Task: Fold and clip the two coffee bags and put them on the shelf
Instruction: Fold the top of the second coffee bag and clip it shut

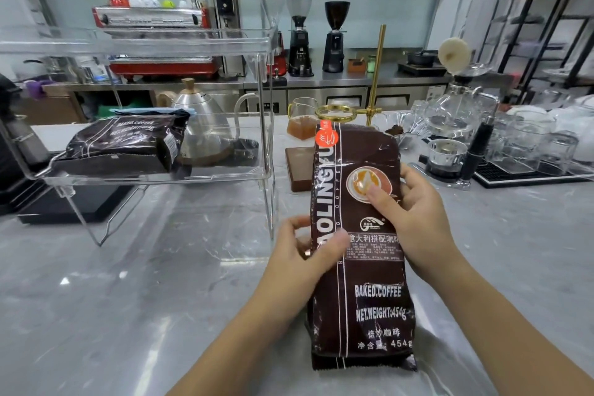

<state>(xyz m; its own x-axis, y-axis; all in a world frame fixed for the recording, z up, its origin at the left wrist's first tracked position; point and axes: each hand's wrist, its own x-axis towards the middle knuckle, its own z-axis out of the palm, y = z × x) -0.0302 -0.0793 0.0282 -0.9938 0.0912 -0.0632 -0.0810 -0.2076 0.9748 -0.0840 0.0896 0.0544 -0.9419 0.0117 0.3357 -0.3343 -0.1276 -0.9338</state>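
Coffee bag (pixel 360 254) stood upright on grey marble desk (pixel 128 299), unfolded, left hand (pixel 305 254) pinching its left edge, right hand (pixel 414 212) gripping its right side with thumb on front, second coffee bag (pixel 122 145) lying folded on clear shelf (pixel 225 173) at left.

- Your way into the clear shelf (pixel 154 175) is open from the front right; the folded bag (pixel 122 145) fills its left part
- The shelf post (pixel 268 145) stands beside the wooden block (pixel 300 167)
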